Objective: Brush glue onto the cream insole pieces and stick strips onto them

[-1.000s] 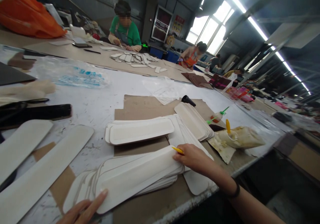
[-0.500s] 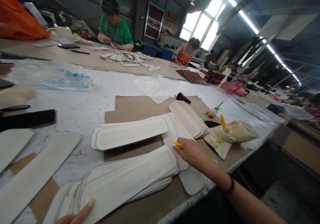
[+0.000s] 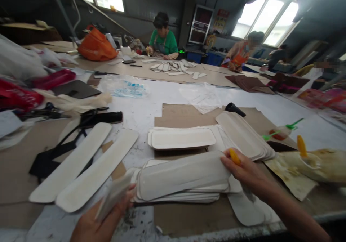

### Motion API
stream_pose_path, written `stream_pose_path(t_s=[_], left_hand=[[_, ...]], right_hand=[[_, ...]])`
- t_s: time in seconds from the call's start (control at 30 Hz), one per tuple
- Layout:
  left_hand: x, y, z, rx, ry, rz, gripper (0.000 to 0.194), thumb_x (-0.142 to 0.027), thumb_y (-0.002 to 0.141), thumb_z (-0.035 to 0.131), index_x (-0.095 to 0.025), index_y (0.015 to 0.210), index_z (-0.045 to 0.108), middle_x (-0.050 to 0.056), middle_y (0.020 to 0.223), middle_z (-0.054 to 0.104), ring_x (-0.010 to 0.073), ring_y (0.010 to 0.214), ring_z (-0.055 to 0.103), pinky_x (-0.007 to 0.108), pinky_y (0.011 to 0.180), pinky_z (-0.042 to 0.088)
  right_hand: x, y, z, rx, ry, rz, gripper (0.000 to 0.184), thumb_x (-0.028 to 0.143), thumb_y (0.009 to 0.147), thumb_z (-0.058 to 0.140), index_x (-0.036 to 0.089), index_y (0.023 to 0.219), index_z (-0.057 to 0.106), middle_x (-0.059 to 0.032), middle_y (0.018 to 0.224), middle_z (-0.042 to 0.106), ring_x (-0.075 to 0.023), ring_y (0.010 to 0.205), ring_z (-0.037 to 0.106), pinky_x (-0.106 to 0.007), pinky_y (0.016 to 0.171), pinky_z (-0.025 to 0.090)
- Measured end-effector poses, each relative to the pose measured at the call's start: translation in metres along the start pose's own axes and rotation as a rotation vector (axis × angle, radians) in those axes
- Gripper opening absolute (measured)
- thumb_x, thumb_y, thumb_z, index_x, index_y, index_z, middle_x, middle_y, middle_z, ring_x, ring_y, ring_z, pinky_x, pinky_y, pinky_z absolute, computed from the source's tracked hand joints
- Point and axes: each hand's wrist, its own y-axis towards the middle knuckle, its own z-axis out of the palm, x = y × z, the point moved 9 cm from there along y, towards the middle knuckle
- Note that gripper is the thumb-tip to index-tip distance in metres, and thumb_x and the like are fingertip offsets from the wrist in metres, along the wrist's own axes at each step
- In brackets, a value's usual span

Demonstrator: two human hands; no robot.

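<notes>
My left hand is at the bottom edge, closed on a long white strip that is blurred and lifted off the table. My right hand is closed around a yellow-handled tool and rests on the right end of the top white piece of a fanned stack. Beyond it lies a second stack of white pieces on brown cardboard. A third stack lies to the right.
Two long white strips lie at the left beside black straps. A glue-stained bag with a yellow brush sits at the right. Two small green-tipped bottles stand behind it. Other people work at the far table.
The view swung left and down. My left hand has picked a white strip up off the stack's left end. My right hand stays at the stack's right end with the yellow tool.
</notes>
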Motion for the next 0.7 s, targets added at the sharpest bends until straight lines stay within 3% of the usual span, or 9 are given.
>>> stream_pose_path(t_s=[0.07,0.17,0.27,0.4,0.53,0.7], left_hand=[[0.018,-0.003,-0.003,-0.053,-0.248,-0.273,0.039,-0.051,0.065,0.067,-0.019,0.086,0.069,0.003,0.073,0.07,0.0165,0.065,0.063,0.02,0.062,0.051],[0.014,0.003,0.003,-0.039,-0.511,-0.24,0.039,-0.051,0.061,0.072,-0.014,0.072,0.066,0.001,0.056,0.064,0.0078,0.045,0.049,0.014,0.042,0.039],[0.016,0.006,0.004,-0.072,-0.592,-0.221,0.048,-0.055,0.049,0.077,-0.013,0.066,0.061,-0.001,0.046,0.058,0.0055,0.036,0.041,0.014,0.032,0.03],[0.017,-0.007,0.007,-0.073,-0.565,-0.305,0.053,-0.044,0.039,0.085,-0.013,0.074,0.061,-0.004,0.046,0.059,0.0091,0.039,0.05,0.016,0.036,0.038],[0.009,-0.024,0.005,-0.049,-0.504,-0.383,0.05,-0.039,0.042,0.084,-0.012,0.079,0.064,0.0,0.06,0.069,0.0158,0.058,0.063,0.018,0.047,0.048],[0.004,-0.031,0.002,-0.067,-0.533,-0.424,0.034,-0.026,0.047,0.082,-0.015,0.072,0.062,-0.004,0.053,0.066,0.0158,0.056,0.063,0.018,0.045,0.048]], right_hand=[[0.002,-0.004,0.001,0.047,0.131,0.028,0.031,0.053,0.082,0.045,0.022,0.077,0.043,0.0059,0.06,0.038,-0.012,0.051,0.041,-0.023,0.048,0.034],[0.006,-0.013,0.004,0.102,0.296,0.08,0.036,0.058,0.079,0.047,0.022,0.079,0.043,0.0066,0.06,0.034,-0.0104,0.048,0.037,-0.022,0.044,0.031],[0.012,-0.022,0.007,0.131,0.355,0.111,0.038,0.06,0.076,0.049,0.022,0.077,0.043,0.0061,0.059,0.034,-0.0104,0.048,0.036,-0.022,0.043,0.031],[0.021,-0.032,0.011,0.143,0.358,0.123,0.04,0.061,0.074,0.05,0.022,0.076,0.043,0.0056,0.059,0.035,-0.0107,0.048,0.037,-0.022,0.043,0.031],[0.026,-0.04,0.017,0.106,0.366,0.133,0.039,0.061,0.075,0.049,0.022,0.079,0.045,0.0058,0.058,0.036,-0.0108,0.047,0.038,-0.022,0.043,0.03],[0.018,-0.048,0.026,0.097,0.256,0.11,0.04,0.06,0.075,0.049,0.021,0.071,0.05,0.0029,0.061,0.046,-0.0131,0.054,0.046,-0.023,0.05,0.038]])
